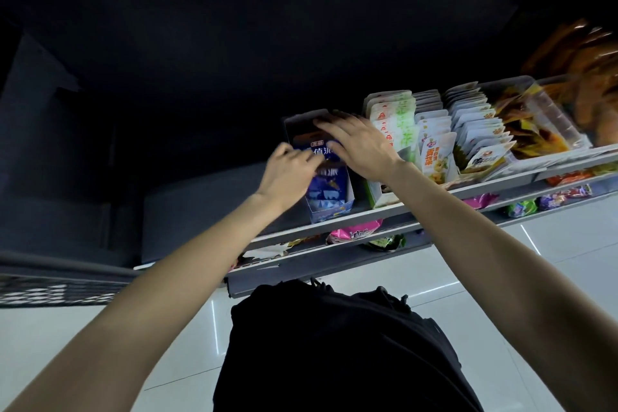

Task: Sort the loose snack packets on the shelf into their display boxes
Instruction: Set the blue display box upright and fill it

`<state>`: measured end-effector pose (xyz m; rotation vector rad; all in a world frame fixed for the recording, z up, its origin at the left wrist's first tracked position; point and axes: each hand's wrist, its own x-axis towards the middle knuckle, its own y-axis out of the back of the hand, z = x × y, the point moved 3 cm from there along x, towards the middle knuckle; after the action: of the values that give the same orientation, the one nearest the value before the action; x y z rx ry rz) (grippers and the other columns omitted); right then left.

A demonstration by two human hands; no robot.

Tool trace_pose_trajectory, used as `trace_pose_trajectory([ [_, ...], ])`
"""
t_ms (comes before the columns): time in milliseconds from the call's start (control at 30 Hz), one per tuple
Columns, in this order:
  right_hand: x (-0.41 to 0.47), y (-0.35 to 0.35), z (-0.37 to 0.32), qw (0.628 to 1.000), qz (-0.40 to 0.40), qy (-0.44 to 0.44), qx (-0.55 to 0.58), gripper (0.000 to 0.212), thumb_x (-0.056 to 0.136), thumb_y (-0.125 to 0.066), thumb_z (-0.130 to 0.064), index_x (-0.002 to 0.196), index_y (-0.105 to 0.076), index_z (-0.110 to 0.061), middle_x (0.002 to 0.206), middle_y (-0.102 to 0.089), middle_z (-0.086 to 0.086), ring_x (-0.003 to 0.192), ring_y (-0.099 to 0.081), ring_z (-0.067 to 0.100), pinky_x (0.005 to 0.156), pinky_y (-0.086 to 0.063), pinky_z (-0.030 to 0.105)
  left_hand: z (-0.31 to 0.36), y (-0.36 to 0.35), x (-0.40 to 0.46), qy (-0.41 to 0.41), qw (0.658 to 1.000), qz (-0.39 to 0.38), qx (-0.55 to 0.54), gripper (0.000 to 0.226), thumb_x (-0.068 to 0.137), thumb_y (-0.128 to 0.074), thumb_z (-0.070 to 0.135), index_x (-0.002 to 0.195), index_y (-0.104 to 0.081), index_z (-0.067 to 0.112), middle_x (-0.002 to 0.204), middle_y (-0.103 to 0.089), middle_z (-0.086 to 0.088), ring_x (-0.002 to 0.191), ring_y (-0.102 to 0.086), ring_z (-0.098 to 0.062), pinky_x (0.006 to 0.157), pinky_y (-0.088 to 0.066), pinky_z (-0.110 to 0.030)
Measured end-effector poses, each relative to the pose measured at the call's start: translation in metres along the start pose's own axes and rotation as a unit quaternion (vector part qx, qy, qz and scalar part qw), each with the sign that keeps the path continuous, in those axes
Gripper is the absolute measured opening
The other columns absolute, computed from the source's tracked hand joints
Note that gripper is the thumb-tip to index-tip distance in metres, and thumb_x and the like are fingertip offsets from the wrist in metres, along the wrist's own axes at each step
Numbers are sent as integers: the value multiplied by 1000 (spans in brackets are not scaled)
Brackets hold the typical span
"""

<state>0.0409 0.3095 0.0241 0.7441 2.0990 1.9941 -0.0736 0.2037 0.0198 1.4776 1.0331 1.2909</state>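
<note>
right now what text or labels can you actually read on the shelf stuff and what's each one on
"值派": white characters on the blue packets in the blue display box, partly covered by the left hand and right hand.
"黄菜": orange characters on the front yellow-and-white packet; the reading is uncertain.
Green characters on the white-and-green packets: too blurred to read.
Print on the pink packet on the lower shelf: too blurred.
</note>
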Motion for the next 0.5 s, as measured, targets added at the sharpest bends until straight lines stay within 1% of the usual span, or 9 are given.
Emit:
trace_pose_trajectory([
  [67,-3,3,1,1000,-8,5,11,53,98,-23,-41,140,-42,-16,131,-55,9,126,-46,27,108,-28,39,-15,1,11,63,998,-5,-16,23,72,-73,11,94,-67,15,85,-72,-3,75,-67,-23,78,-44,-32],
  [133,-5,1,2,1000,-9,20,0,54,98,-24,-45,142,-41,-18,135,-52,10,129,-43,28,111,-25,40,-24,-2,17,99,995,0,-27,26,73,-73,18,98,-65,14,89,-72,-4,79,-68,-25,81,-45,-36],
  [200,-7,-5,1,999,-9,28,-39,52,97,-33,-43,143,-38,-19,141,-46,11,133,-38,29,112,-25,43,-22,-7,18,104,994,10,-20,33,76,-72,29,104,-62,14,97,-70,-5,88,-66,-26,85,-44,-39],
  [267,-8,-9,-2,997,-1,18,-72,55,92,-48,-32,144,-36,-19,146,-40,11,137,-32,30,113,-23,45,-16,-8,15,104,994,31,-22,39,78,-70,36,108,-60,12,105,-66,-6,96,-62,-27,86,-43,-40],
  [333,-13,-10,-10,997,19,-3,-77,63,86,-57,-22,145,-35,-18,148,-36,12,137,-32,30,113,-25,46,-17,-8,10,122,990,54,-38,44,80,-68,37,114,-57,12,114,-62,-8,102,-58,-28,86,-43,-42],
  [367,-17,-8,-14,997,36,-29,-60,66,83,-61,-17,144,-36,-17,148,-36,12,135,-34,30,111,-30,45,-19,-8,6,134,988,61,-52,46,81,-67,37,118,-55,12,120,-59,-9,105,-56,-29,87,-42,-41],
  [433,-28,-10,-19,987,78,-135,28,70,81,-65,-9,144,-35,-14,144,-40,12,127,-43,30,98,-46,43,-23,-10,-3,167,977,70,-117,55,83,-66,34,129,-47,11,130,-52,-10,114,-51,-28,93,-40,-40],
  [467,-33,-12,-22,972,87,-200,90,71,82,-65,-8,145,-32,-13,140,-43,13,121,-47,29,91,-51,41,-23,-11,-7,200,961,66,-178,61,84,-66,32,136,-41,10,135,-47,-11,120,-47,-26,99,-38,-39],
  [500,-37,-16,-25,950,88,-259,149,71,85,-64,-9,146,-28,-11,136,-45,13,116,-51,28,86,-53,39,-20,-11,-10,242,936,58,-249,67,85,-66,29,141,-34,10,140,-42,-11,127,-42,-25,104,-35,-36],
])
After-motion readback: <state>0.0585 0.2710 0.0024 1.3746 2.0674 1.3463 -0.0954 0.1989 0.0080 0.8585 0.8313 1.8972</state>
